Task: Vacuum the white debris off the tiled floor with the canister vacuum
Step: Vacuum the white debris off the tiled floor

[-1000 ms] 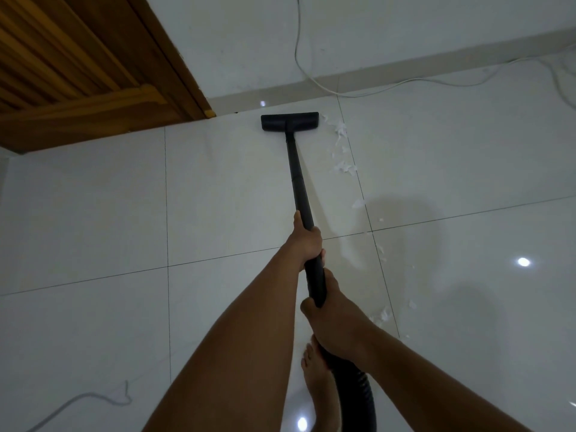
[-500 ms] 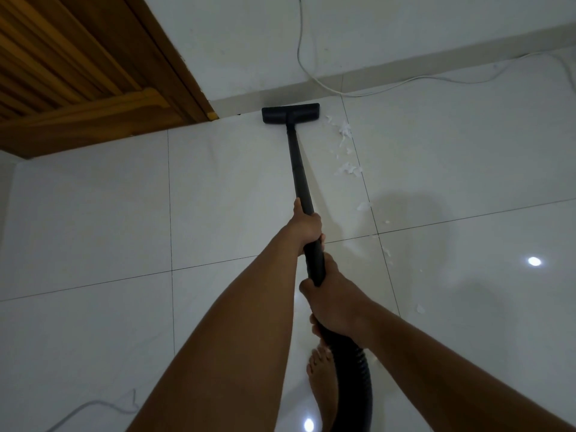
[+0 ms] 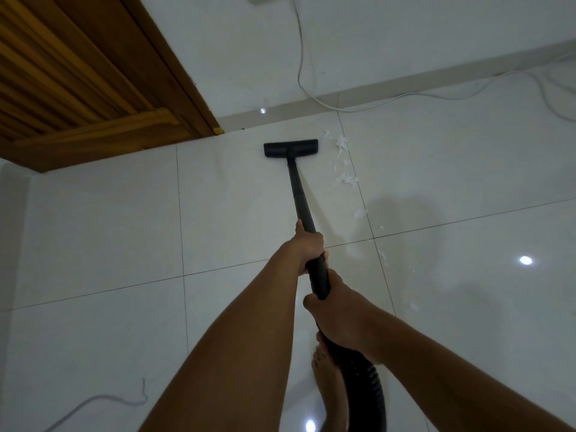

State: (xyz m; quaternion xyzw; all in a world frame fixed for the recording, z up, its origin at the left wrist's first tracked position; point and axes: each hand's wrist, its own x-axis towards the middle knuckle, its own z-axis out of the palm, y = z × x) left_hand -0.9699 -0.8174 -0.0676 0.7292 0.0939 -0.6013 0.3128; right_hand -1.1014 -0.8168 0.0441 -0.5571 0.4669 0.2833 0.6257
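Note:
A black vacuum wand (image 3: pixel 300 194) runs from my hands out to its flat floor head (image 3: pixel 290 148), which rests on the glossy white tiled floor (image 3: pixel 106 232) a short way from the wall. My left hand (image 3: pixel 307 247) grips the wand higher up. My right hand (image 3: pixel 339 310) holds it lower, where the ribbed hose (image 3: pixel 367 388) begins. White debris (image 3: pixel 343 163) lies in a loose trail to the right of the head, with smaller scraps (image 3: pixel 382 255) along the grout line toward me. The canister is out of sight.
A wooden door (image 3: pixel 78 88) and its frame fill the upper left. A white cable (image 3: pixel 389 99) hangs down the wall and runs along the skirting to the right. Another thin cord (image 3: pixel 118 399) lies at the lower left. My bare foot (image 3: pixel 327 378) stands beside the hose.
The floor head had been pushed up against the skirting half a second ago; it now sits back from the wall, pulled toward me. Both hands keep their grip.

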